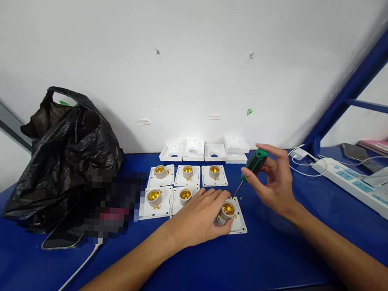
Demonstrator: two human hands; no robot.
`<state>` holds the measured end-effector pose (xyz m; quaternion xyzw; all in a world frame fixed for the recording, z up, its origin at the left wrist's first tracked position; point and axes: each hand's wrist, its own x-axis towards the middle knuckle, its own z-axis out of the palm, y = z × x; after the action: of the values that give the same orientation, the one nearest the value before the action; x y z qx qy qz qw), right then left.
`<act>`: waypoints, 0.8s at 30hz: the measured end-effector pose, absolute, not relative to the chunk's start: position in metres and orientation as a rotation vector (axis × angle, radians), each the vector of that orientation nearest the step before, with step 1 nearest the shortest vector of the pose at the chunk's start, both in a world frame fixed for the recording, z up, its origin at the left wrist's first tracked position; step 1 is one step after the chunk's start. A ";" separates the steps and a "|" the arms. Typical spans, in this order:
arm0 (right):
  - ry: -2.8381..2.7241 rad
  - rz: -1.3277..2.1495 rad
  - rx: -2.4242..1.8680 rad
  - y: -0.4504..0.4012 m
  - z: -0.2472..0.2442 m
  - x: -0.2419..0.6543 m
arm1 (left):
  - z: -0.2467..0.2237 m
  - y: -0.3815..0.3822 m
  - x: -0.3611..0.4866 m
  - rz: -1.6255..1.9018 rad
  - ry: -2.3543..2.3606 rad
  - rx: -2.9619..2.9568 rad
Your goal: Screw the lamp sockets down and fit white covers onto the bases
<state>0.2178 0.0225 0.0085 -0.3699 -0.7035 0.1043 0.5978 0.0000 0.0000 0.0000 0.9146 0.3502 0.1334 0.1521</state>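
Observation:
My left hand (199,217) is closed on a lamp socket (227,211) with a brass-coloured inside, which sits on a square white plate (241,223). My right hand (275,182) grips a green and black screwdriver (257,162) by its handle, thumb on one side and fingers on the other. The shaft slants down to the left, its tip at the far edge of the plate by the socket. Whether the tip sits in a screw is too small to tell. A small loose bit (241,198) lies just beyond the plate.
Several similar socket plates (161,176) lie in two rows to the left, with white square covers (215,152) behind them against the wall. A black plastic bag (76,164) and a phone (63,234) are at left. A power strip (360,186) with cables stands at right.

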 end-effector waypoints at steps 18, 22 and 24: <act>-1.769 0.192 -0.983 0.045 0.001 0.228 | -0.002 -0.001 0.006 0.395 1.030 2.663; -1.734 0.206 -0.992 0.045 0.000 0.228 | -0.003 -0.001 0.006 0.407 1.040 2.668; -1.653 0.228 -0.991 0.045 0.001 0.228 | -0.003 -0.001 0.006 0.402 1.046 2.666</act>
<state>0.2281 0.0448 0.0013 -0.4213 -0.7029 0.0969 0.5648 0.0063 -0.0012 -0.0026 0.9147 0.3588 0.1379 0.1247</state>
